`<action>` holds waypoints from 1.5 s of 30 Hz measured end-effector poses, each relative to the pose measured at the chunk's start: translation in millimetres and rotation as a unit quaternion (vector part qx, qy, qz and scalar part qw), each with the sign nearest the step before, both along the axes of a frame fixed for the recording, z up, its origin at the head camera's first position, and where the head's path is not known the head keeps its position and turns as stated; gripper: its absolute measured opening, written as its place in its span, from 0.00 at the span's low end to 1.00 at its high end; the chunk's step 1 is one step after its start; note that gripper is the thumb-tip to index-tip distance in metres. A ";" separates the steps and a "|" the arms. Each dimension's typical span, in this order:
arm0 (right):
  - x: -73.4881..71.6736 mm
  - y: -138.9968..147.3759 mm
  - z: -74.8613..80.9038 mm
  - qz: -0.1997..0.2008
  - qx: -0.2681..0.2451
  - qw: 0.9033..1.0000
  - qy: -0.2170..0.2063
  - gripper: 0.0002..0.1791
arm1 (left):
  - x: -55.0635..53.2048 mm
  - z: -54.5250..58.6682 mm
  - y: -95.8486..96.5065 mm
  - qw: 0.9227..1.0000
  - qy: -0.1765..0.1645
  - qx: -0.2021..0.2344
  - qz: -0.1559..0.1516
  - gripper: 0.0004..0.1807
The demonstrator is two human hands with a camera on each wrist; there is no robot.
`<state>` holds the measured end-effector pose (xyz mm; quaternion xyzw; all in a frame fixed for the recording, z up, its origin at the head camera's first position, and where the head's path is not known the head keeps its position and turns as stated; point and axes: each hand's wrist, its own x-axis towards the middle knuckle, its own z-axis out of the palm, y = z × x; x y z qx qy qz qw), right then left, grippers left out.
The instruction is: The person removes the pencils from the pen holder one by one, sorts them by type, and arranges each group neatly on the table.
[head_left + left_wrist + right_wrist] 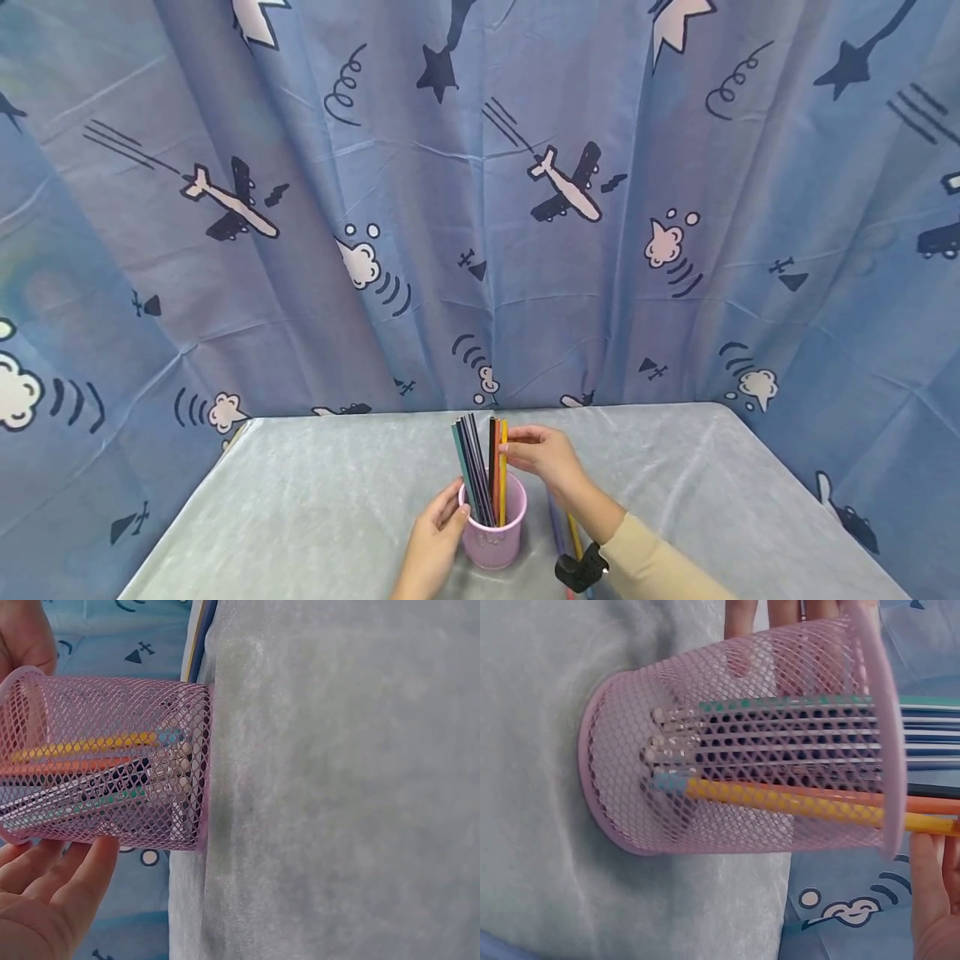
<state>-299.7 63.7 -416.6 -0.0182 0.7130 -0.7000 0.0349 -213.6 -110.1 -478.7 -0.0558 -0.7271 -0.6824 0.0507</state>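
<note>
A pink mesh pencil cup (491, 547) stands upright on the cloth. Inside it lean several dark striped pencils (795, 735), a green pencil (461, 458), a black pencil (492, 446), an orange pencil (930, 806) and a yellow pencil (780, 801). Eraser ends point down, seen through the mesh. My left hand (435, 533) holds the cup's left side, thumb near the front rim and fingers against the mesh. Above the right rim, my right hand (551, 460) pinches the yellow pencil between thumb and fingers, while the pencil's lower end sits in the cup.
More pencils lie on the cloth right of the cup, among them a purple one (557, 525) and a yellow one (574, 535), partly under the right forearm. A black wrist device (581, 569) hangs there. Behind the cloth-covered table (300, 500) hangs a blue patterned curtain (450, 208).
</note>
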 end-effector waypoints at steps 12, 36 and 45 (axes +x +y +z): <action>-2.9 18.6 23.5 0.019 -0.011 1.000 0.018 0.18 | 0.9 7.1 0.6 1.000 -0.001 -0.002 0.001 0.29; -0.1 47.3 79.1 0.041 -0.021 0.998 0.048 0.17 | 2.1 2.2 0.6 1.000 0.007 0.003 0.004 0.28; 3.1 63.9 82.1 0.053 -0.051 0.997 0.032 0.11 | 1.3 1.0 1.2 1.000 0.005 0.003 0.005 0.29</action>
